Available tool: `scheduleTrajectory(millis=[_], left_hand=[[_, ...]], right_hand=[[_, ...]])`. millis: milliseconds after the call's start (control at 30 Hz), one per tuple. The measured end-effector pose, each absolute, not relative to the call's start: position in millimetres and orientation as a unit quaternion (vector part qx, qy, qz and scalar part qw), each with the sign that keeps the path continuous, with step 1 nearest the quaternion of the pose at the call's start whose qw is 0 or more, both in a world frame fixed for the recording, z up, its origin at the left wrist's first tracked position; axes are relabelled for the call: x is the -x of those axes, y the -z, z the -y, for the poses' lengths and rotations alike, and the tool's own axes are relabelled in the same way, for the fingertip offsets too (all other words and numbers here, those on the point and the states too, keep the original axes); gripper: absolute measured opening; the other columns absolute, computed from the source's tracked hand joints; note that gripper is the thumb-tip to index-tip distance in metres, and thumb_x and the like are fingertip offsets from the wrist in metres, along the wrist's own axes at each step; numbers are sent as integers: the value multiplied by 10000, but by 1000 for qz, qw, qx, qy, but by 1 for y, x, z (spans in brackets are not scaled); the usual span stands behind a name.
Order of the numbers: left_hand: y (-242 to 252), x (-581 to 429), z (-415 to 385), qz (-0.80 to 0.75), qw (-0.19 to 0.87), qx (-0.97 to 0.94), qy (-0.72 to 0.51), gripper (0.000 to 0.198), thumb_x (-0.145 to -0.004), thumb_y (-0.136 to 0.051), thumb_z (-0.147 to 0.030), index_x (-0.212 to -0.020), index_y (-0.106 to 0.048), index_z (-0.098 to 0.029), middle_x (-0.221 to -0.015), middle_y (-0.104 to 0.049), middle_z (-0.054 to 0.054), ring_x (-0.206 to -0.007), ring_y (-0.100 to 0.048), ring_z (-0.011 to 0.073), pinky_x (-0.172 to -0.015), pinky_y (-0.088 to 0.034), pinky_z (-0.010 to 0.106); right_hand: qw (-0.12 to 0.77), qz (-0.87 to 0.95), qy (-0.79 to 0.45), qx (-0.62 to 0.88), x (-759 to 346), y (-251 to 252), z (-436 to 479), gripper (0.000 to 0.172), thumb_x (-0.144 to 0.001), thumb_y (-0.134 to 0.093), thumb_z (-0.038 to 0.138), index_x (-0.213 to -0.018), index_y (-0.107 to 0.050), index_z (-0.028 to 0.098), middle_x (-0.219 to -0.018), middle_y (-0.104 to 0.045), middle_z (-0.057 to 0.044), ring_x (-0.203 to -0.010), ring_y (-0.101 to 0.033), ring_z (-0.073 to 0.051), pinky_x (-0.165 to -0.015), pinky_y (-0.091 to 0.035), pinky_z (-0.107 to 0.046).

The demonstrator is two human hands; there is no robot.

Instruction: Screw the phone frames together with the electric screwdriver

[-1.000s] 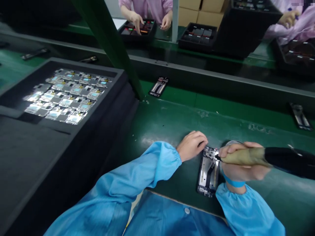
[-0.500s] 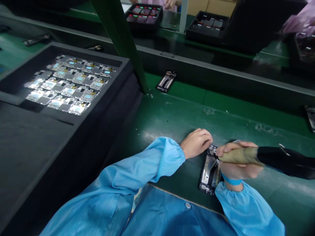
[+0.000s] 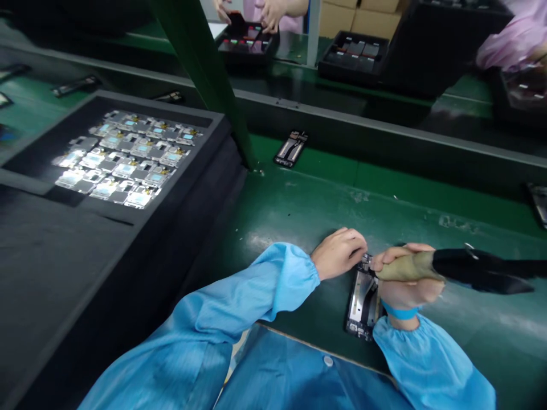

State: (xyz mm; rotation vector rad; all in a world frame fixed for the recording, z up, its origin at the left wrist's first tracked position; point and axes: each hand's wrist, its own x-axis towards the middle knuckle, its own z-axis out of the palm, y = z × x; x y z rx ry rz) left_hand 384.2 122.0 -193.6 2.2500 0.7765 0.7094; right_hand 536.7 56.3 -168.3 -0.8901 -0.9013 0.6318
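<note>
A partly built phone (image 3: 361,307) lies face down on the green bench, its metal inner plate and dark flex strip showing. My left hand (image 3: 339,253) rests at the phone's upper end with its fingers curled in against the edge; the fingertips are partly hidden. My right hand (image 3: 410,290) is wrapped round the tan-covered body of an electric screwdriver (image 3: 405,266), whose black rear part points to the right. The tool's front end is over the upper part of the phone, and its tip cannot be seen.
At left, a big black box (image 3: 179,188) holds a tray of several metal phone parts (image 3: 128,165). Another open phone (image 3: 291,149) lies on the far strip beside a green post (image 3: 205,74). Beyond a rail, co-workers' hands (image 3: 273,12) are at a black tray (image 3: 252,57).
The view has shifted slightly. My hands, the phone and the screwdriver keep nearly the same places. Across the rail, a co-worker's hands have moved over the black tray and lift a dark flat piece.
</note>
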Motion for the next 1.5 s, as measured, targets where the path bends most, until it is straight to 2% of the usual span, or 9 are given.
scheduleTrajectory(millis=[200, 333, 600, 767, 867, 1033, 1233, 1433, 1500], left_hand=[[182, -379, -84, -88, 294, -932, -192, 294, -1016, -799, -507, -933, -773, -226, -1099, -793, 51, -1046, -708, 227, -970, -464, 410], [178, -377, -56, 15, 231, -966, -113, 499, -941, -851, -679, -1079, -757, -208, -1171, -747, 74, -1021, -666, 246, -898, -462, 412], [191, -384, -122, -287, 107, -939, -157, 231, -1097, -723, -372, -1284, -768, -244, -1154, -690, 100, -1075, -618, 276, -924, -469, 413], [193, -416, -179, -412, 58, -895, -162, 340, -1144, -591, -250, -1456, -726, -253, -1134, -729, 106, -1087, -648, 279, -931, -504, 418], [198, -428, -195, -412, 69, -892, -172, 449, -1116, -603, -216, -1562, -649, -196, -1381, -732, 137, -1285, -659, 291, -1087, -535, 431], [209, -433, -208, -385, 92, -901, -176, 495, -1136, -564, -279, -1617, -589, -165, -1721, -551, 122, -1617, -490, 284, -1364, -388, 455], [209, -454, -230, -402, 110, -897, -148, 577, -1141, -575, -369, -1676, -517, -161, -1739, -525, 134, -1656, -455, 307, -1409, -330, 533], [198, -439, -251, -434, 81, -884, -153, 466, -1132, -578, -276, -1587, -587, -177, -1711, -566, 98, -1611, -505, 212, -1381, -373, 350], [187, -414, -271, -483, 59, -860, -155, 408, -1139, -553, -254, -1537, -605, -184, -1673, -589, 124, -1598, -510, 239, -1394, -354, 420]], right_hand=[[825, 313, -167, 440, -581, 149, -71, 568, -904, -591, 843, -1052, -629, 296, -616, -567, 48, -433, -515, -182, -434, -492, -333], [833, 276, -122, 464, -587, 143, -78, 507, -900, -624, 775, -1005, -627, 279, -604, -572, 39, -414, -491, -175, -390, -439, -313], [825, 306, -141, 454, -577, 156, -81, 466, -985, -608, 691, -1087, -607, 237, -639, -634, 46, -389, -551, -167, -368, -449, -282], [813, 310, -147, 471, -578, 159, -83, 525, -955, -652, 746, -1057, -598, 234, -619, -638, 50, -379, -556, -165, -360, -455, -276], [815, 305, -148, 469, -577, 159, -83, 513, -957, -649, 733, -1051, -595, 231, -611, -640, 46, -374, -552, -167, -358, -453, -278], [813, 309, -162, 467, -577, 160, -83, 505, -953, -669, 714, -1058, -605, 224, -619, -651, 35, -379, -562, -175, -358, -458, -285], [811, 315, -162, 466, -577, 162, -84, 528, -938, -681, 730, -1063, -606, 223, -627, -650, 28, -387, -560, -182, -365, -452, -289], [805, 308, -180, 475, -580, 169, -82, 550, -921, -707, 741, -1070, -603, 222, -644, -650, 21, -405, -576, -185, -376, -468, -297], [806, 306, -182, 472, -581, 172, -82, 572, -904, -728, 753, -1076, -609, 221, -657, -652, 16, -412, -580, -185, -383, -471, -300]])
